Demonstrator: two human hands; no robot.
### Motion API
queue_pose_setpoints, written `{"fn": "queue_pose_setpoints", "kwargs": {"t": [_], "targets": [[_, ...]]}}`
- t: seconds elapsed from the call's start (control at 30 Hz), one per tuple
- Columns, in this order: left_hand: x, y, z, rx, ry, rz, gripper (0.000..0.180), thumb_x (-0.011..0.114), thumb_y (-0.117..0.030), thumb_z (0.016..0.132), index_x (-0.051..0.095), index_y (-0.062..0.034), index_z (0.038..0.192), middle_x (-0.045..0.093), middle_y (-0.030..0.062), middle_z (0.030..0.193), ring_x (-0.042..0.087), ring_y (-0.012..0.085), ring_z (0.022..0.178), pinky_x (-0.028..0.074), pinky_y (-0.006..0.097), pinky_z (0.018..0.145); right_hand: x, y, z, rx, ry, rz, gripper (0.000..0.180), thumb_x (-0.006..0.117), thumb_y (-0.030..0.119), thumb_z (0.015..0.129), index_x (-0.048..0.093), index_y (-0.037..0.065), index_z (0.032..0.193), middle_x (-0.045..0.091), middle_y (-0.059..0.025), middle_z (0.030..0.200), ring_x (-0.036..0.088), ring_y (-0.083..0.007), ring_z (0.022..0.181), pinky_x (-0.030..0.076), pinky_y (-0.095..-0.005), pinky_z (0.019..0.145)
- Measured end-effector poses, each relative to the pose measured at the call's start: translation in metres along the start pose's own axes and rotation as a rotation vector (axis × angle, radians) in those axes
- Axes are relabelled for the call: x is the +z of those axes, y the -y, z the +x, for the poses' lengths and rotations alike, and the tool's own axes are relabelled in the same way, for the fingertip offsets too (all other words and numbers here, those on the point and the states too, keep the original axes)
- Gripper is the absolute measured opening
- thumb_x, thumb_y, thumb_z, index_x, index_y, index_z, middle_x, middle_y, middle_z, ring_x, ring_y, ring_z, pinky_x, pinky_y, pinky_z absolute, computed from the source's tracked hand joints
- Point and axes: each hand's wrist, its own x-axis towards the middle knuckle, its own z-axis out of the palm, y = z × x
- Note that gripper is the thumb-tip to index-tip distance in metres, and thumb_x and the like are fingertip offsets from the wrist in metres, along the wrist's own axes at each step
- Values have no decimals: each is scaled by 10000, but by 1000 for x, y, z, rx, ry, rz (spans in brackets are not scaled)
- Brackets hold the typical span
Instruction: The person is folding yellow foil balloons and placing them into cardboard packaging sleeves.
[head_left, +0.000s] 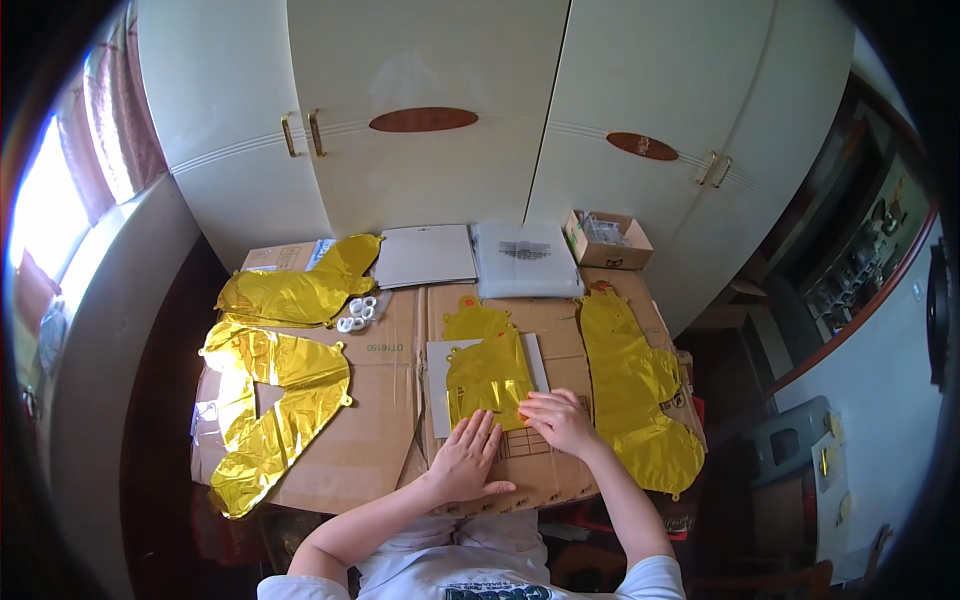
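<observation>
A flat gold foil balloon lies on a white card in the middle of the cardboard-covered table. My left hand rests flat, fingers spread, on the near lower edge of the card and balloon. My right hand presses with its fingertips on the balloon's lower right corner. Neither hand lifts anything.
More gold foil balloons lie around: one long one at the right, a large letter shape at the left and another at the back left. Small white rings, white packets and an open cardboard box sit toward the wardrobe.
</observation>
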Motion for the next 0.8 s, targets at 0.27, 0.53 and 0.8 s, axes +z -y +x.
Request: {"fn": "queue_pose_setpoints", "kwargs": {"t": [0.27, 0.53, 0.8], "targets": [[-1, -1, 0, -9, 22, -5, 1067, 363, -799, 831, 360, 99, 1408, 336, 309, 1470, 276, 429, 1409, 208, 489, 1158, 1, -9, 6, 23, 49, -40, 323, 698, 289, 844, 700, 109, 1112, 650, -15, 1215, 562, -168, 1192, 406, -374, 988], [0, 2, -1, -8, 23, -9, 1066, 355, -806, 825, 373, 84, 1411, 332, 307, 1473, 270, 434, 1411, 215, 495, 1154, 7, -18, 2, -21, 67, -17, 401, 703, 290, 835, 666, 105, 1189, 617, -36, 1268, 563, -209, 1188, 418, -388, 988], [-5, 2, -14, -149, 60, 39, 1080, 359, -812, 817, 364, 82, 1423, 314, 345, 1466, 263, 461, 1405, 200, 512, 1157, 5, -16, 2, -21, 69, -15, 402, 703, 291, 834, 667, 103, 1187, 618, -44, 1257, 580, -227, 1147, 429, -394, 975]]}}
